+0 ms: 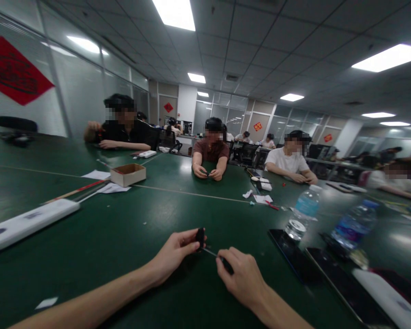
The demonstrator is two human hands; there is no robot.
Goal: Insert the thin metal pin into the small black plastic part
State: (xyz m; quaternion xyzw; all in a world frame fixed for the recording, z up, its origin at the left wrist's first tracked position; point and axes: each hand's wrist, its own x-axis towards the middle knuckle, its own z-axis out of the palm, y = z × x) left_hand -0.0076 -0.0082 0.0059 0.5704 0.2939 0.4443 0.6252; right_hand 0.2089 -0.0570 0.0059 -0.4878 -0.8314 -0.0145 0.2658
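Observation:
My left hand (176,253) pinches a small black part (200,237) between thumb and fingers, just above the dark green table (123,237). My right hand (241,274) is closed round a thin dark-handled tool (222,260); its slim metal tip reaches left to the black part. Both hands are close together near the table's front edge, forearms coming in from below.
A white power strip (27,223) lies at left, a small cardboard box (128,174) with papers behind it. Two water bottles (303,211) and dark phones (289,258) sit at right. Several other people sit along the far side of the table.

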